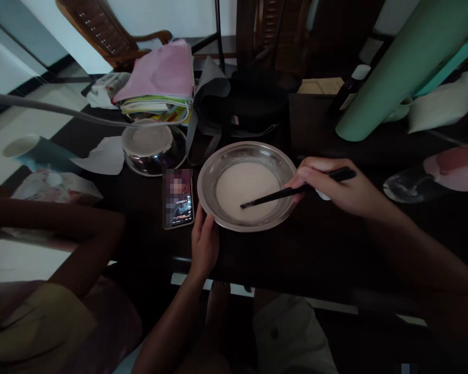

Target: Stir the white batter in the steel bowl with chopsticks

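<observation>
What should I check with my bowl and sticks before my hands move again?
1. Left hand on the metal bowl: ok, at its near left edge.
2. Bowl upright: ok.
3. Chopsticks held in the right hand: ok.
4. Phone well away from the bowl: not ok, it lies close beside it.
5. White mixture free of lumps: cannot tell.

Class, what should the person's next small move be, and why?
Perhaps one slow stir: the right hand grips the chopsticks, their tips at the pale mixture, while the left hand holds the bowl by its rim.
</observation>
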Tool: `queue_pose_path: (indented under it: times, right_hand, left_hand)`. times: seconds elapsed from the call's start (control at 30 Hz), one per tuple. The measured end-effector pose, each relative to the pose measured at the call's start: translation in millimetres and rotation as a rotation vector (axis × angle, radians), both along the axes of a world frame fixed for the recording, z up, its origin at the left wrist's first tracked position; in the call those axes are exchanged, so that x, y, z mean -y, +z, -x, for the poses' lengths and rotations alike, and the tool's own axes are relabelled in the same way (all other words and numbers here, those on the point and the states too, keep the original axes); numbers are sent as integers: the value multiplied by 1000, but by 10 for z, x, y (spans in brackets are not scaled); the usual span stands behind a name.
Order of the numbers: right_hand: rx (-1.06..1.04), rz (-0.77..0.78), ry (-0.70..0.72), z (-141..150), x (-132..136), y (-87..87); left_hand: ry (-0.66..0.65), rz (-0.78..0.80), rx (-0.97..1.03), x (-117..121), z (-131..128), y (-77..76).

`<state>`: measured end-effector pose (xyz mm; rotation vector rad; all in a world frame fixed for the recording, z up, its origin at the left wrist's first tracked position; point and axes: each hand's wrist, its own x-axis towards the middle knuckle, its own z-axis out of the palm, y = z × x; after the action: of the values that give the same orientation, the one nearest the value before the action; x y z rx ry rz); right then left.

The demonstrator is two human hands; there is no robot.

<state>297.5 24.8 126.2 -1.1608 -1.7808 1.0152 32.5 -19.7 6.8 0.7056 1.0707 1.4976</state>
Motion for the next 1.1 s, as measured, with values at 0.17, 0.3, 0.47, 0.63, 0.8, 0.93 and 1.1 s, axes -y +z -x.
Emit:
queue_pose_path:
  times: [0.17,0.3,0.47,0.63,0.8,0.93,1.1]
  right_hand:
    - [19,-104,38,109,-41,-212]
    - [105,-229,-64,72,-68,-226]
    - [125,-263,-217,-22,-36,-44]
    - [-50,-111,-240,-118,21,119]
    - [-74,-7,-94,-81,5,88]
    - [-45,16,-5,62,-27,-44]
    - [-46,-18,-11,134,-54,-190]
  left_hand:
    - [-5,-14,-15,-4,-9,4]
    - [-2,-23,-43,-4,-9,0]
    - [-3,-16,-9,-4,-5,-11]
    - [-6,-23,-45,-1,-4,-25]
    - [6,-4,-21,5,-6,-27]
    - [5,-13,4,3,-6,-24]
    - [-11,-24,-38,-4,6,-33]
